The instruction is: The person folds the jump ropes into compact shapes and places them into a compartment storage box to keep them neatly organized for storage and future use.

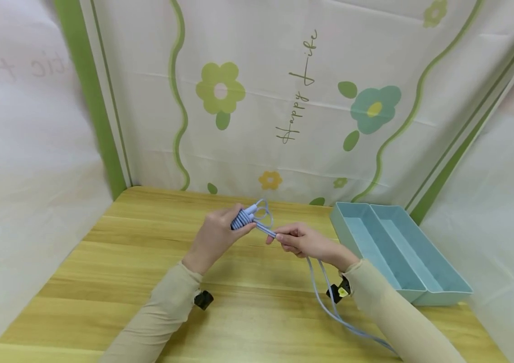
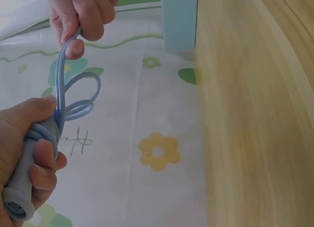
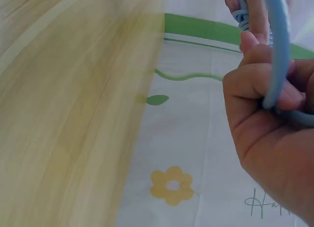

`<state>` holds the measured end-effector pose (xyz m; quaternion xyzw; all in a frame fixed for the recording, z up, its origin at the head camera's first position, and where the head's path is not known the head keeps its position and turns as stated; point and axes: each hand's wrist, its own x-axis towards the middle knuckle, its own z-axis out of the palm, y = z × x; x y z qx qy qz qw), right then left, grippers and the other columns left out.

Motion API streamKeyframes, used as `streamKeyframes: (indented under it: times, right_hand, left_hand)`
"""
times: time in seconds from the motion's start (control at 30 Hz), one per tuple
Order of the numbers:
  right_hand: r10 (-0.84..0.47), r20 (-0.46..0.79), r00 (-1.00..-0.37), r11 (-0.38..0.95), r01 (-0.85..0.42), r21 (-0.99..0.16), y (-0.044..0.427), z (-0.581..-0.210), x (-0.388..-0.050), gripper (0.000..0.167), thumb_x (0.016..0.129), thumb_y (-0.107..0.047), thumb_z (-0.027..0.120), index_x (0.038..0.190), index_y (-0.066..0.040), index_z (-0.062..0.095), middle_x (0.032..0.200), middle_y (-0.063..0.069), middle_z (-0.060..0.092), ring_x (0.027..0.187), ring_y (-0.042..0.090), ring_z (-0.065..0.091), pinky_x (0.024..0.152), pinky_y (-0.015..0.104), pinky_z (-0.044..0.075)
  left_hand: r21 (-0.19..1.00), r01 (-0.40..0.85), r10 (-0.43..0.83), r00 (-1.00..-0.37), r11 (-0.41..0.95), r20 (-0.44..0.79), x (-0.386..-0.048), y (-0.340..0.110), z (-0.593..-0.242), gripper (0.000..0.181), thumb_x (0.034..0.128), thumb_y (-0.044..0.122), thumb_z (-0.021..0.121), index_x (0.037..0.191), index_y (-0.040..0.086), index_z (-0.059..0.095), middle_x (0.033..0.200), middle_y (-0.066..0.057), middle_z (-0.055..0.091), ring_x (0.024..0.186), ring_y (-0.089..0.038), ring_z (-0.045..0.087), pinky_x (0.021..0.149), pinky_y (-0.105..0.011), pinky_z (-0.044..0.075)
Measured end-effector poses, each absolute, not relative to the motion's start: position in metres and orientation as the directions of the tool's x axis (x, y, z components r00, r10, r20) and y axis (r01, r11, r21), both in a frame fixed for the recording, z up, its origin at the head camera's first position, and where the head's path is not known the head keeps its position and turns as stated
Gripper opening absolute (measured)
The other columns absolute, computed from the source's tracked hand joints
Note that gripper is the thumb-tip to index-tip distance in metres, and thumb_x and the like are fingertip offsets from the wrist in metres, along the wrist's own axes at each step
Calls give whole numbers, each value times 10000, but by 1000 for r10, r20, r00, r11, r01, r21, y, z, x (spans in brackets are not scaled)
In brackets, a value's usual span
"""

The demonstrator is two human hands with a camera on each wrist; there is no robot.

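My left hand grips the handles of a light blue jump rope, around which its cord is wound in several tight turns. In the left wrist view one grey-blue handle sticks out below the fingers, its flared end towards the camera. Thin loops of cord stand out beyond the wound part. Two strands run taut across to my right hand, which pinches them between thumb and fingers. From there the loose cord hangs down under the right forearm. Part of the handles is hidden by the left hand and the windings.
A pale teal tray with two long compartments stands at the right of the wooden table. Behind the table hangs a white curtain with flowers and lettering. Black wrist cameras sit on both sleeves.
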<state>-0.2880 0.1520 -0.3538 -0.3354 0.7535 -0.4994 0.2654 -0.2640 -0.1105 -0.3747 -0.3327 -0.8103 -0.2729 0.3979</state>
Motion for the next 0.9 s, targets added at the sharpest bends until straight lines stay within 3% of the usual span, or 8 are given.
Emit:
streamKeyframes:
  times: [0.23,0.43,0.6,0.77,0.9]
  right_hand:
    - [-742,23,-671,278,-338,-899,147,-350,-282,299,1069,-244,457,1044,-47,680,606,13,360,435,108,245,409,237,251]
    - [-773,89,-628,297,-482,-824,141,-345,-278,273,1075,-167,433,959,-55,652,577,-28,325,432,107,235,419,241,247]
    - [-779,114,-617,321,-548,-772,141,-341,-277,298,1077,-154,421,947,-20,653,578,-38,324,455,113,238,460,248,272]
    - [-782,183,-595,357,-669,-651,141,-337,-282,180,1020,-220,576,918,-109,674,627,-53,461,483,80,327,469,239,321]
    - [-802,302,-515,332,-805,-491,139,-339,-287,76,989,-221,628,927,-191,660,690,-93,530,507,60,383,475,241,361]
  left_hand:
    - [93,711,384,-480,697,789,-262,-107,-379,409,760,287,860,931,18,603,694,-27,585,518,-83,513,459,-172,426]
    - [-19,666,449,-482,746,752,-258,-103,-384,469,755,381,856,991,31,653,694,-43,643,482,-78,532,426,-184,410]
    - [-63,708,510,-441,704,739,-258,-100,-385,350,791,323,846,927,58,662,665,-19,640,469,-52,522,417,-168,396]
    - [-91,771,572,-381,630,727,-259,-100,-386,306,802,282,829,878,78,614,635,12,600,452,-21,458,410,-129,335]
    - [-75,808,596,-365,585,715,-259,-100,-388,295,816,242,816,886,67,589,641,10,587,455,-14,450,418,-109,322]
